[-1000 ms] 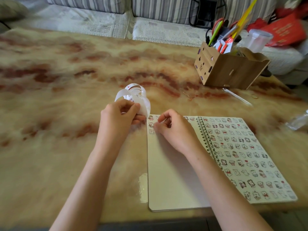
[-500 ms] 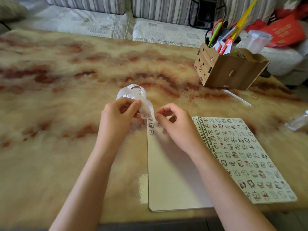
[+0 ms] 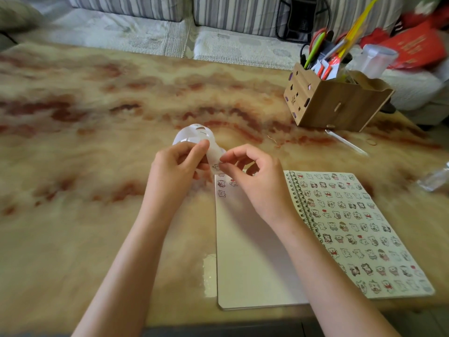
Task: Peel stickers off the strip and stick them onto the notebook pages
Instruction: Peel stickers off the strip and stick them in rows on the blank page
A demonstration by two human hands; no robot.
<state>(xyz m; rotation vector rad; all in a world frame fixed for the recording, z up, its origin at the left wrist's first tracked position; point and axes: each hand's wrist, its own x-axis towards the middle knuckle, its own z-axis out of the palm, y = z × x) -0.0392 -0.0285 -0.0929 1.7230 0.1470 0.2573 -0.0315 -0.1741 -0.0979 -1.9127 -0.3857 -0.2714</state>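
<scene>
A curled white sticker strip [image 3: 194, 136] is held above the table by my left hand [image 3: 178, 167], thumb and fingers pinching it. My right hand [image 3: 252, 176] pinches at a small sticker [image 3: 216, 166] on the strip's lower end with thumb and forefinger. Below lies an open spiral notebook [image 3: 255, 251]. Its left page is almost blank, with a few small stickers [image 3: 221, 188] at the top left corner. The right page [image 3: 359, 229] is covered with several rows of little cartoon stickers.
A wooden organiser box [image 3: 337, 103] with pens and scissors stands at the back right on the marbled table [image 3: 85, 154]. A clear pen [image 3: 346, 142] lies before it. A plastic wrapper [image 3: 435, 178] sits at the right edge. A striped sofa [image 3: 145, 10] lies beyond.
My right hand lifted off the notebook's left page and rose to the strip's lower end, where it now pinches a sticker. My left hand kept hold of the strip.
</scene>
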